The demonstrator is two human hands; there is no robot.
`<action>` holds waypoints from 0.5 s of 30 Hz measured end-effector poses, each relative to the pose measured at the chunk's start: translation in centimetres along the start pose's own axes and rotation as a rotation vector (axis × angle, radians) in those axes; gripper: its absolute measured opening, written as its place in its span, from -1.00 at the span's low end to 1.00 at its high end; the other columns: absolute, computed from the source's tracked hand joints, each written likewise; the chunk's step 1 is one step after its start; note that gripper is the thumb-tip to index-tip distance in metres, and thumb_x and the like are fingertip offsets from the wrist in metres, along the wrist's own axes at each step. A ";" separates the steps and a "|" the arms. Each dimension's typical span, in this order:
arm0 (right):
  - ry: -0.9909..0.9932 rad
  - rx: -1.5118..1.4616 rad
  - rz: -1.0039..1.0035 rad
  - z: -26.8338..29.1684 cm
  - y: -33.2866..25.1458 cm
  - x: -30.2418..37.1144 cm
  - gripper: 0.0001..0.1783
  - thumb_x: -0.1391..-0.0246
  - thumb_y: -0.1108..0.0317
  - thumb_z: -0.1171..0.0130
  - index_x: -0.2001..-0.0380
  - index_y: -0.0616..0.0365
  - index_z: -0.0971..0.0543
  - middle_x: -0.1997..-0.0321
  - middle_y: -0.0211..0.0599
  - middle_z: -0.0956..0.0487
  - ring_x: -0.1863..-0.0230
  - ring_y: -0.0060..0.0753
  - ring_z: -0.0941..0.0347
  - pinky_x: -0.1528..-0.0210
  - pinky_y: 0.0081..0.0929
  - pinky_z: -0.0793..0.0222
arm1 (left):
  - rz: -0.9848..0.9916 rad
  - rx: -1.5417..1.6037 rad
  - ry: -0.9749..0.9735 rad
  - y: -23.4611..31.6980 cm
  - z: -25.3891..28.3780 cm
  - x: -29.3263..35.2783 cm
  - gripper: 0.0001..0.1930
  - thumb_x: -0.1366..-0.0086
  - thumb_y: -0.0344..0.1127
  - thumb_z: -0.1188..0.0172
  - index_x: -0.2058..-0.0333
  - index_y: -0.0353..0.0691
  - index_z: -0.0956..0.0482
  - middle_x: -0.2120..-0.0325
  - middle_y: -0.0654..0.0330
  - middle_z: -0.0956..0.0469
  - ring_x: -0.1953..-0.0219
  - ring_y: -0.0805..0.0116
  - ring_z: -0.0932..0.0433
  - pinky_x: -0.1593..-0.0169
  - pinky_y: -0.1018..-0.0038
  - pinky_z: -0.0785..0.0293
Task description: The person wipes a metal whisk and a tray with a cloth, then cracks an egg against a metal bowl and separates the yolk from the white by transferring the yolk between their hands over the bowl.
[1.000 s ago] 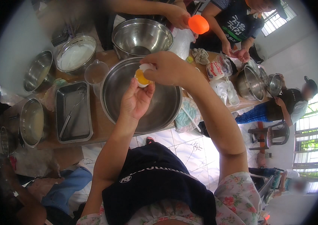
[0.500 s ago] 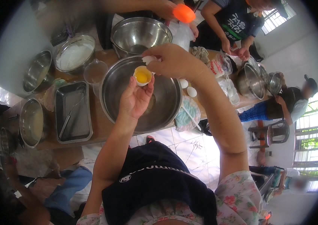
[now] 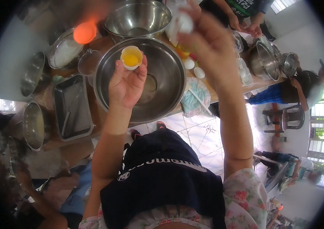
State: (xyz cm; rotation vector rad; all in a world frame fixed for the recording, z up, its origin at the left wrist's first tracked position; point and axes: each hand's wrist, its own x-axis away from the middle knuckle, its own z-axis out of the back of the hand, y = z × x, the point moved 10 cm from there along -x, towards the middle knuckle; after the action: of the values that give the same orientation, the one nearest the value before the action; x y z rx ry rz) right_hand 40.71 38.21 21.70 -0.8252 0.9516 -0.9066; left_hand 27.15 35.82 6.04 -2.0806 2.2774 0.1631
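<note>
The left hand (image 3: 127,87) cradles an eggshell half (image 3: 131,67) upright, presumably keeping the yolk (image 3: 131,59) in, steel mixing bowl (image 3: 166,76) beneath it; blurred right hand (image 3: 211,42) apparently grasps white shell (image 3: 185,23).

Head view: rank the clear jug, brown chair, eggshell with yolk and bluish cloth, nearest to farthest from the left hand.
1. Eggshell with yolk: held in the left hand.
2. Clear jug: left side.
3. Bluish cloth: right side.
4. Brown chair: far right.

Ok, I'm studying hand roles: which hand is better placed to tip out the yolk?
The left hand, probably: it holds the eggshell with the yolk, seemingly above the large bowl. The right hand is blurred, farther right.
</note>
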 end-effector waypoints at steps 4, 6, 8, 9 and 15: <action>-0.054 0.103 0.059 -2.0 4.5 3.3 -0.58 0.20 0.39 -0.16 0.17 0.26 -0.46 0.45 -0.24 -0.49 0.52 -0.52 -0.39 0.42 -0.60 -0.33 | 0.011 -0.017 -0.020 0.2 -0.2 -0.2 -0.58 -0.21 -0.21 -0.04 0.03 -0.32 -0.26 0.05 -0.04 -0.30 -0.03 0.09 -0.27 0.01 0.36 -0.39; 0.056 -0.073 -0.052 -1.6 7.2 5.0 -0.57 0.21 0.42 -0.15 0.15 0.26 -0.45 0.39 -0.18 -0.49 0.45 -0.46 -0.41 0.38 -0.57 -0.35 | 0.020 -0.001 -0.022 0.2 -0.3 -0.2 -0.57 -0.21 -0.20 -0.04 0.02 -0.32 -0.26 0.05 -0.04 -0.30 -0.03 0.10 -0.27 0.01 0.37 -0.38; 0.021 -0.024 -0.035 -2.1 8.0 6.3 -0.55 0.21 0.42 -0.16 0.14 0.26 -0.44 0.37 -0.17 -0.48 0.44 -0.43 -0.41 0.37 -0.56 -0.35 | 0.034 0.015 -0.028 -0.1 -0.4 -0.3 -0.56 -0.21 -0.20 -0.04 0.02 -0.33 -0.26 0.05 -0.03 -0.30 -0.03 0.10 -0.27 0.01 0.37 -0.38; -0.026 0.027 -0.017 -2.8 8.1 6.6 -0.54 0.22 0.43 -0.16 0.13 0.26 -0.43 0.35 -0.15 -0.48 0.42 -0.40 -0.41 0.35 -0.55 -0.35 | 0.024 0.015 -0.014 0.0 -0.3 -0.3 -0.56 -0.20 -0.19 -0.04 0.01 -0.33 -0.25 0.05 -0.03 -0.30 -0.03 0.11 -0.27 0.01 0.38 -0.38; 0.050 0.059 0.045 -2.7 7.8 7.9 -0.54 0.24 0.44 -0.19 0.15 0.27 -0.44 0.31 -0.16 -0.48 0.38 -0.32 -0.37 0.31 -0.50 -0.31 | -0.012 -0.033 0.007 0.3 -0.2 -0.1 -0.53 -0.19 -0.17 -0.06 0.00 -0.34 -0.24 0.05 -0.01 -0.30 -0.02 0.14 -0.27 0.04 0.40 -0.38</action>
State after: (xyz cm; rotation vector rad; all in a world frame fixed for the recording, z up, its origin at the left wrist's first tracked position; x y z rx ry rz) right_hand 42.61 33.60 11.38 -0.7311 0.9785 -0.9160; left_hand 26.91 35.93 6.29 -2.1129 2.2815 0.1938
